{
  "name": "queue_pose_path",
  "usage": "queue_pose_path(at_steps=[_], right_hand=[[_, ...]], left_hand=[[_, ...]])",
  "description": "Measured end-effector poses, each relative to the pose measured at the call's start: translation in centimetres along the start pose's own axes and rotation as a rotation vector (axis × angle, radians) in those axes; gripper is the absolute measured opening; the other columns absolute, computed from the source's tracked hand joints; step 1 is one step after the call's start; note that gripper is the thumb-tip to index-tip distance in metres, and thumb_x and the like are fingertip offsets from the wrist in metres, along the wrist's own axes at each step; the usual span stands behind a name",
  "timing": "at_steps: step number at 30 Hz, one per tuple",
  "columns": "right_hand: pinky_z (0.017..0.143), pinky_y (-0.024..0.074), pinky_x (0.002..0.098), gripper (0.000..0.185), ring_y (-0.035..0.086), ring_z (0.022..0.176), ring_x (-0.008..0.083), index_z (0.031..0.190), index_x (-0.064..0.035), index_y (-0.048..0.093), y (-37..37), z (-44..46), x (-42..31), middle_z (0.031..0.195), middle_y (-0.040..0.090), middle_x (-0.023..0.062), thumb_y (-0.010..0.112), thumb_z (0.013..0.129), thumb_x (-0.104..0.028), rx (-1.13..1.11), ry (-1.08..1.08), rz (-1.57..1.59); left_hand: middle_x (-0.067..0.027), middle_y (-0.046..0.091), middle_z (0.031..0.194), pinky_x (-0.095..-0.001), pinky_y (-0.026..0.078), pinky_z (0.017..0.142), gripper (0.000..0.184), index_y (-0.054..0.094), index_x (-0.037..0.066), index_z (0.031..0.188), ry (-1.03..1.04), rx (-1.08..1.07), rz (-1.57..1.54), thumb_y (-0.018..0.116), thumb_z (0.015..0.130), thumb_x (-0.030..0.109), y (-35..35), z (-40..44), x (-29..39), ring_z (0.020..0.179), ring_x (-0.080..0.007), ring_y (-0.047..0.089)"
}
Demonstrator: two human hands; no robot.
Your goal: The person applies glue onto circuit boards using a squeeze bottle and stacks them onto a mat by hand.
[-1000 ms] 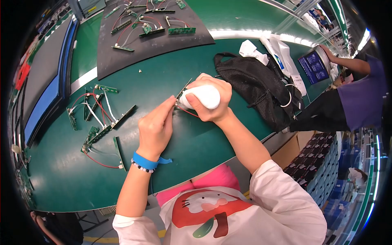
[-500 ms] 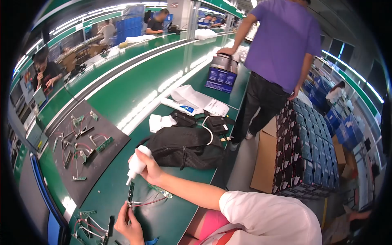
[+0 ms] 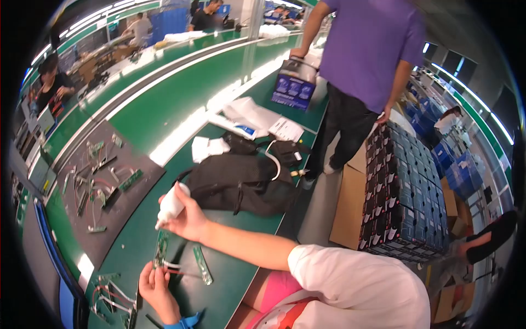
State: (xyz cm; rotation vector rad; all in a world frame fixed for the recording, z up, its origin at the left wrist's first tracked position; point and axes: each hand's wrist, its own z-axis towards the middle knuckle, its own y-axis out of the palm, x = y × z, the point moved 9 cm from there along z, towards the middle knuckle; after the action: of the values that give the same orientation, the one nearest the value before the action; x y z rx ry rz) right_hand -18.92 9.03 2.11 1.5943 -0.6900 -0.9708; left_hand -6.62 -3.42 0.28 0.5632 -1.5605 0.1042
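My right hand (image 3: pixel 190 220) is wrapped round a white squeeze bottle (image 3: pixel 173 203), tilted with its nozzle down at the top end of a narrow green circuit board (image 3: pixel 161 248). Whether nozzle and board touch I cannot tell. Pinched at its lower end, the board is in my left hand (image 3: pixel 155 288), which has a blue band (image 3: pixel 189 321) at the wrist. Red, white and black wires run from the board toward a second green board (image 3: pixel 203 265), lying on the green table (image 3: pixel 241 299).
Wired boards lie on a grey mat (image 3: pixel 131 208) and at the lower left. A black bag (image 3: pixel 235 183) sits beyond my right hand. Behind it are a white bag (image 3: pixel 249 116) and a purple box (image 3: pixel 294 85). A person in purple (image 3: pixel 372 55) stands beside stacked boxes (image 3: pixel 400 192).
The board has turned to show its green face, and the second board now shows clearly beside it. The bottle tilts more, its nozzle still at the board's top. The whole view has shifted slightly.
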Motion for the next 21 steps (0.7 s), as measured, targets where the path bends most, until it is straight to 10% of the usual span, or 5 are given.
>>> queue_pose_path(at_steps=[6, 16, 21], right_hand=[[0.039, 0.0231, 0.0212, 0.048, 0.029, 0.041, 0.0095, 0.078, -0.0050, 0.050, 0.3, -0.6, 1.0, 0.059, 0.045, 0.0023, 0.052, 0.070, -0.052, 0.034, 0.001, -0.026], [0.036, 0.0210, 0.0214, 0.044, 0.029, 0.038, 0.0099, 0.074, -0.0086, 0.051, -0.6, -0.1, -2.4, 0.053, 0.042, -0.0002, 0.051, 0.070, -0.053, 0.105, -0.146, 0.032], [0.039, 0.0235, 0.0214, 0.042, 0.028, 0.039, 0.0088, 0.071, -0.0081, 0.049, 0.1, -0.2, -5.1, 0.052, 0.041, 0.0001, 0.048, 0.073, -0.050, -0.018, -0.349, -0.134]], left_hand=[[-0.0074, 0.056, 0.082, -0.0151, 0.045, 0.058, 0.024, 0.045, -0.003, 0.099, -0.097, -0.086, -0.035, 0.051, 0.077, 0.003, 2.0, -0.3, -1.4, 0.072, -0.0107, 0.055], [-0.0121, 0.043, 0.112, -0.0232, 0.043, 0.069, 0.052, 0.032, -0.002, 0.116, 0.037, -0.306, 0.182, 0.056, 0.076, 0.018, 4.2, -1.1, -1.7, 0.092, -0.0179, 0.049], [-0.0137, 0.046, 0.104, -0.0243, 0.047, 0.064, 0.069, 0.028, -0.001, 0.118, -0.077, -0.440, 0.258, 0.067, 0.060, 0.000, 7.4, -2.7, -3.1, 0.077, -0.0148, 0.053]])
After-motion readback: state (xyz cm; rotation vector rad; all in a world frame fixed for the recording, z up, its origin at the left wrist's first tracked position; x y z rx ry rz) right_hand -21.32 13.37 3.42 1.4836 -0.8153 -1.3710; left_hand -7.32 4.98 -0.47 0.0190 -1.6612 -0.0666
